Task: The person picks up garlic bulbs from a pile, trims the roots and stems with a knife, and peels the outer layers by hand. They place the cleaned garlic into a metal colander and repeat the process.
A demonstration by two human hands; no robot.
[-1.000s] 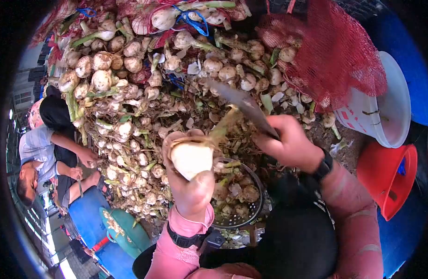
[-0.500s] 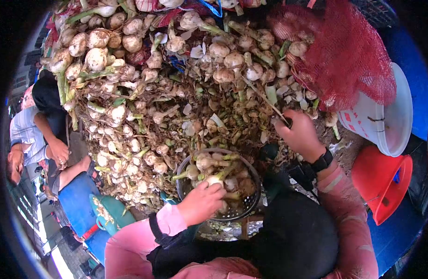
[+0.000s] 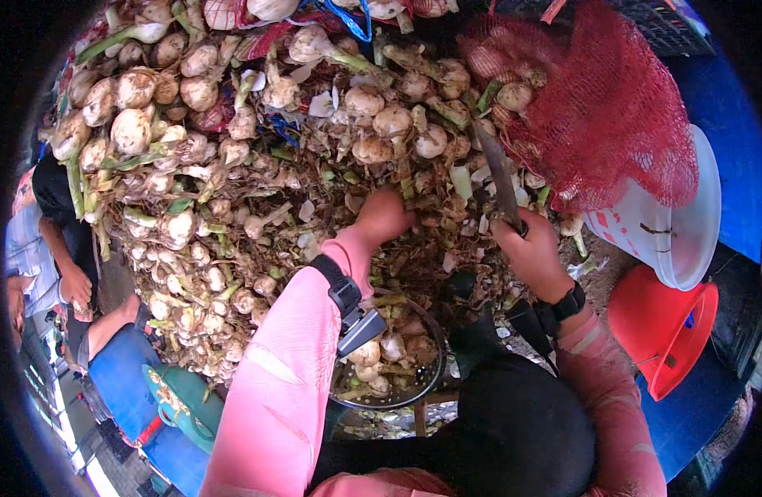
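Note:
My right hand (image 3: 532, 255) is closed around the handle of a knife (image 3: 500, 170), its blade angled up and away over loose peelings. My left hand (image 3: 385, 217) is over the middle of the heap of garlic bulbs (image 3: 178, 228), smeared by motion, so its fingers and anything in them cannot be made out. Below my left forearm, a round perforated basket (image 3: 440, 364) holds several garlic bulbs (image 3: 393, 348), partly hidden by the sleeve and wrist strap. Trimmed stalks and dry roots (image 3: 406, 265) lie between my hands.
A red mesh sack (image 3: 609, 116) with bulbs lies at the back right, beside a white bucket (image 3: 702, 215) and a red bucket (image 3: 658, 327). At left are a green container (image 3: 186, 406), a blue barrel (image 3: 120, 356) and another person's hand (image 3: 76, 286).
My left hand has left the bulb in the basket and moved up over the heap. The knife in my right hand has swung more upright, its blade now showing broadside. The whole view has shifted slightly.

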